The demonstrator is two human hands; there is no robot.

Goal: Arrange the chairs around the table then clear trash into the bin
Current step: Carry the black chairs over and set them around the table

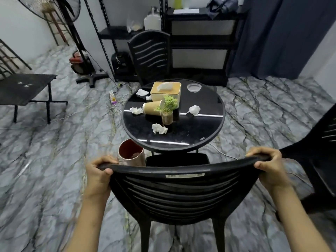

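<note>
A black plastic chair (178, 195) stands in front of me, its seat pointing at the round black table (209, 135). My left hand (99, 171) grips the left end of its top rail and my right hand (269, 166) grips the right end. On the table lie several crumpled tissues (159, 128), a tipped paper cup (151, 107), a tissue box (165, 91), a small potted plant (167, 110) and a clear lid (194, 87). A copper bin (131, 151) stands on the floor by the table's near left edge. A second chair (150, 55) stands behind the table, a third (320, 160) at the right edge.
Black shelving (200, 42) lines the back wall behind the far chair. A low black bench (23, 88) sits at the left, a fan stand (91, 77) and loose cables with a power strip (112, 96) lie on the marble floor left of the table.
</note>
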